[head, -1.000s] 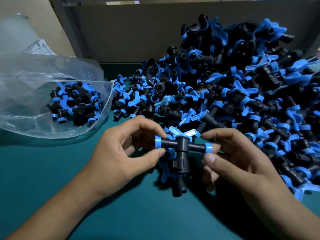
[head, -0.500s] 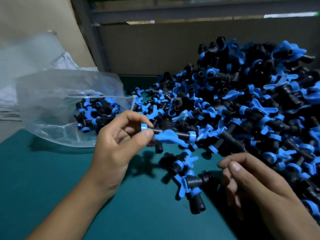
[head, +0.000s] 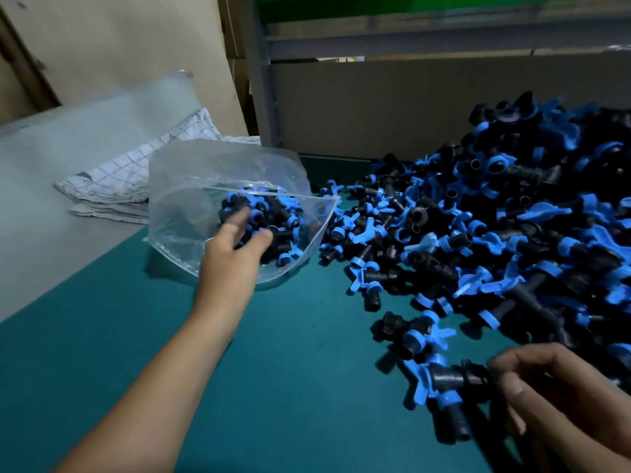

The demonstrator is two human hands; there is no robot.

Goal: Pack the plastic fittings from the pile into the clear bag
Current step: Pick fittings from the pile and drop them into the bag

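Observation:
A big pile of black and blue plastic fittings (head: 495, 227) covers the right side of the green table. The clear bag (head: 191, 186) lies at the left with its mouth facing the pile and several fittings (head: 276, 213) inside. My left hand (head: 232, 257) reaches into the bag's mouth with fingers spread and holds nothing that I can see. At the bottom right, my right hand (head: 553, 397) pinches the black end of a loose fitting (head: 447, 380) lying on the table at the pile's near edge.
A folded checked cloth (head: 136, 172) and grey sheets (head: 68, 148) lie behind the bag. A cardboard wall (head: 375, 97) closes the back. Another loose fitting (head: 409, 332) lies in front of the pile. Bare green mat (head: 273, 370) stretches between my arms.
My left hand carried a fitting from the table's middle to the bag and let it go inside. My right hand dropped to a loose fitting at the pile's near edge.

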